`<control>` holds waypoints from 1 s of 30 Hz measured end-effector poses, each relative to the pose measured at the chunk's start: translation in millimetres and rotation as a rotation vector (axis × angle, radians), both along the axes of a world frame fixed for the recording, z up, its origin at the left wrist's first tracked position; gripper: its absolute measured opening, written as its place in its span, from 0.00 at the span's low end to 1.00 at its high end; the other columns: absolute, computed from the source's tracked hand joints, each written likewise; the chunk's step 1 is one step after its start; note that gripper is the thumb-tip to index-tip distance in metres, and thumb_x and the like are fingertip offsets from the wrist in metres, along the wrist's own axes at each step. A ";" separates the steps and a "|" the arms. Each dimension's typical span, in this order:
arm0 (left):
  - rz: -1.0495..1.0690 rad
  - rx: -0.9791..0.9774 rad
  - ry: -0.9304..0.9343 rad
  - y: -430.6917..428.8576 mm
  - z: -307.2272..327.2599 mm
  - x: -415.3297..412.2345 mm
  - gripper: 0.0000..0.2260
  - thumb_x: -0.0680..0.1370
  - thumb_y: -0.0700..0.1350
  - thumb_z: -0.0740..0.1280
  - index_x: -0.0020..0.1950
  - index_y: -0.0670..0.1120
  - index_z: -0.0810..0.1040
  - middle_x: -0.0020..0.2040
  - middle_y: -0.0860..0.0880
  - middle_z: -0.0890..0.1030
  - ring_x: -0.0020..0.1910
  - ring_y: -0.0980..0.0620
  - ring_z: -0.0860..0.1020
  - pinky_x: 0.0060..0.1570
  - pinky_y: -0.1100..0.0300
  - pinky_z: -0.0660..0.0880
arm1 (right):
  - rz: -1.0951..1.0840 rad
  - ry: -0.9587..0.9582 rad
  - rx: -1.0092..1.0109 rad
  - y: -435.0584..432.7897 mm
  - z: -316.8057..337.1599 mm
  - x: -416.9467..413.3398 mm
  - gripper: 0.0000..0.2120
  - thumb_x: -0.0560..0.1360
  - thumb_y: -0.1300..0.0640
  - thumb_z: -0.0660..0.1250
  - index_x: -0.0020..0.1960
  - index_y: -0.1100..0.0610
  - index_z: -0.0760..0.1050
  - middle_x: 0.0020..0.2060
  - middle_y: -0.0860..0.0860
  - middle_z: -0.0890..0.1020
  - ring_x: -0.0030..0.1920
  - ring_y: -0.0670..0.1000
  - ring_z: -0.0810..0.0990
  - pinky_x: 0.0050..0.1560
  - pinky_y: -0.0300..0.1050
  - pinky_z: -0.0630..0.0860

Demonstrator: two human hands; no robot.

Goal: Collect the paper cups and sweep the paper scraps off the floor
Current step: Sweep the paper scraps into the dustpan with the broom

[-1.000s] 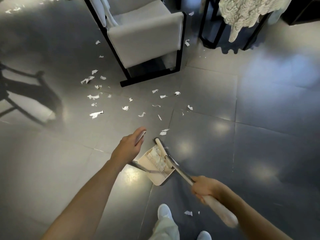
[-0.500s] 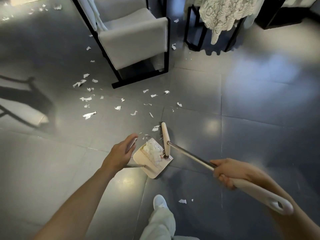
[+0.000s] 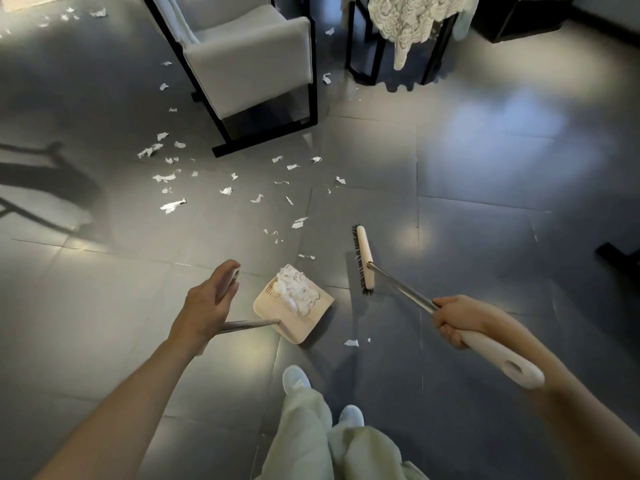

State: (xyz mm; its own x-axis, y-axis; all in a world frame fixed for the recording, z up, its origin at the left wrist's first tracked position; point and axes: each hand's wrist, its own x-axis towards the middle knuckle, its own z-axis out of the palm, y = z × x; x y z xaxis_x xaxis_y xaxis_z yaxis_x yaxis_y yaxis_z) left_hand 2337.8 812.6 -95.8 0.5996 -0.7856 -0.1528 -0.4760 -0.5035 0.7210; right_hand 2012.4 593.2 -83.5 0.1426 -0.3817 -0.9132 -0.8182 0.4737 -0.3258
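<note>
Head view: left grip [image 3: 207, 303] tight around dustpan handle [image 3: 249, 325], right grip [image 3: 453, 320] around broom handle [image 3: 398, 284], paper scraps [image 3: 299, 222] ahead.

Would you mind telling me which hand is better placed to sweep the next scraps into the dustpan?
Right, I'd say. The right hand grips the broom, its brush head beside the nearest scraps; the left hand holds the dustpan by its handle.

floor [image 3: 485, 237]: dark glossy tiles, light glare | grey armchair [image 3: 249, 60] blk frame, top ctr | blk stand [image 3: 367, 67] w/ lace cloth [image 3: 408, 19]
</note>
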 end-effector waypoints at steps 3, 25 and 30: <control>-0.004 0.012 0.056 24.5 0.5 -7.9 0.13 0.81 0.44 0.61 0.65 0.52 0.70 0.60 0.50 0.78 0.60 0.46 0.76 0.55 0.51 0.73 | 0.102 0.097 -0.021 19.1 -9.5 -7.9 0.14 0.74 0.71 0.56 0.56 0.59 0.71 0.20 0.52 0.68 0.20 0.48 0.64 0.20 0.35 0.64; -0.356 0.167 -0.055 44.1 -45.7 10.3 0.16 0.81 0.48 0.59 0.70 0.55 0.67 0.58 0.46 0.80 0.54 0.44 0.78 0.51 0.53 0.74 | 0.371 0.011 0.031 172.4 -35.8 79.5 0.05 0.70 0.64 0.62 0.42 0.56 0.74 0.30 0.51 0.75 0.23 0.45 0.74 0.30 0.38 0.73; -0.236 0.130 -0.036 56.0 -44.0 43.8 0.16 0.81 0.47 0.59 0.69 0.54 0.68 0.60 0.48 0.79 0.55 0.46 0.78 0.53 0.55 0.74 | 0.443 0.036 -0.051 159.5 -10.4 110.4 0.15 0.70 0.64 0.60 0.56 0.57 0.75 0.30 0.53 0.74 0.25 0.50 0.73 0.31 0.44 0.72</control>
State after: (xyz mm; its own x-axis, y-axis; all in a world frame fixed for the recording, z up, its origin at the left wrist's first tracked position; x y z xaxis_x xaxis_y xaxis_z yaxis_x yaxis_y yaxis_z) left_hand 2381.6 868.6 -139.8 0.4092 -0.8792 -0.2440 -0.6150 -0.4633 0.6380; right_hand 2122.8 752.7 -93.9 0.2707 -0.3359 -0.9022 -0.9500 0.0585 -0.3069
